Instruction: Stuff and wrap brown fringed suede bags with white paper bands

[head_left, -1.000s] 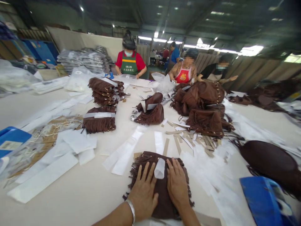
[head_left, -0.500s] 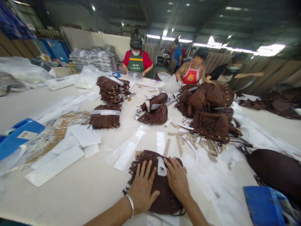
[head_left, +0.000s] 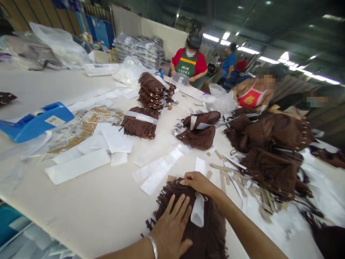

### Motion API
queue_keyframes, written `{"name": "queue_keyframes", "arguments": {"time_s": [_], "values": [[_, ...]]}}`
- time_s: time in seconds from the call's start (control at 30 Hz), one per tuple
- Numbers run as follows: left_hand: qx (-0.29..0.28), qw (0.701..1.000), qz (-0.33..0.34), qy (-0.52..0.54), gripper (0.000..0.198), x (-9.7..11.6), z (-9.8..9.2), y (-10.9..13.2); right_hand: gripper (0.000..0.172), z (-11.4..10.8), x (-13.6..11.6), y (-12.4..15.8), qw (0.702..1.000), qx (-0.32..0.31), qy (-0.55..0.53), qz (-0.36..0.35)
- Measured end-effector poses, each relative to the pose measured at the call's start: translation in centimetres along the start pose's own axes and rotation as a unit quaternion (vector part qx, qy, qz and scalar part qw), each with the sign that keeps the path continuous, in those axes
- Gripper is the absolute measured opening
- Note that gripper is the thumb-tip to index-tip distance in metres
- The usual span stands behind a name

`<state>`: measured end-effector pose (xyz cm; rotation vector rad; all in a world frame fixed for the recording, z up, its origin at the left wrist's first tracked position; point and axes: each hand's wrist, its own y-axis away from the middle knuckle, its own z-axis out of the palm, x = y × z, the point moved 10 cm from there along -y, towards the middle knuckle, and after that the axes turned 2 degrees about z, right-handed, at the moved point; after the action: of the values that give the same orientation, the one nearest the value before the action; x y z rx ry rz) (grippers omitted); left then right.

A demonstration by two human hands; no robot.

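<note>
A brown fringed bag (head_left: pixel 210 233) lies on the white table (head_left: pixel 107 212) right in front of me. My left hand (head_left: pixel 172 226) rests flat on it, fingers spread, a silver bangle at the wrist. At the bag's far top edge, near a small metal ring, my right hand (head_left: pixel 198 182) curls its fingers over the rim and grips it. A white paper strip (head_left: pixel 198 214) lies across the bag between the two hands.
White paper strips (head_left: pixel 159 171) and sheets (head_left: pixel 78 167) lie scattered. Stacks of brown fringed bags (head_left: pixel 153 91) and a pile (head_left: pixel 272 144) sit further off. A blue box (head_left: pixel 35 120) stands at the left. Three people work along the far side.
My right hand has moved from lying flat on the bag up to its top edge and closed on it. My view has swung left and nearer the table.
</note>
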<state>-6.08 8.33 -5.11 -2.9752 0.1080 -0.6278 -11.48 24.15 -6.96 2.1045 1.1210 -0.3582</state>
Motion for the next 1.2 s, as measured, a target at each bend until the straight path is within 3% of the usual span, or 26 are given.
{"name": "queue_keyframes", "arguments": {"time_s": [0.1,0.23,0.43,0.53,0.67,0.77,0.83,0.9,1.03,1.2], "values": [[-0.01,0.999,0.026,0.023,0.072,-0.1,0.3,0.1,0.029,1.0,1.6,-1.2,0.997,0.0,-0.069,0.042],[-0.023,0.998,0.034,0.044,0.068,-0.5,0.8,0.5,0.029,1.4,2.9,-2.4,0.995,0.039,-0.015,0.093],[-0.035,0.999,-0.023,0.024,0.058,-1.0,0.9,0.5,0.029,1.9,2.6,-3.1,0.994,0.065,0.005,0.084],[-0.036,0.999,-0.028,0.002,0.053,-0.3,0.7,0.3,0.03,1.1,2.1,-2.4,0.992,0.1,0.0,0.075],[-0.026,0.999,-0.025,-0.033,0.052,0.5,0.6,0.2,0.035,-1.9,2.1,2.0,0.98,0.184,-0.004,0.074],[-0.02,0.998,-0.012,-0.052,0.054,0.9,0.6,0.3,0.041,-3.5,2.9,8.9,0.938,0.337,0.012,0.081],[-0.017,0.998,-0.007,-0.065,0.056,1.0,0.7,0.4,0.04,-2.3,3.3,13.5,0.9,0.429,0.036,0.072],[-0.017,0.997,-0.007,-0.077,0.058,1.0,0.8,0.5,0.042,0.9,3.5,15.9,0.889,0.447,0.081,0.064],[-0.021,0.996,-0.003,-0.092,0.062,1.0,1.2,0.4,0.055,6.0,4.4,16.5,0.888,0.434,0.139,0.067],[-0.012,0.994,0.01,-0.109,0.063,1.1,1.5,0.8,0.056,6.2,4.8,16.6,0.881,0.445,0.154,0.048]]}}
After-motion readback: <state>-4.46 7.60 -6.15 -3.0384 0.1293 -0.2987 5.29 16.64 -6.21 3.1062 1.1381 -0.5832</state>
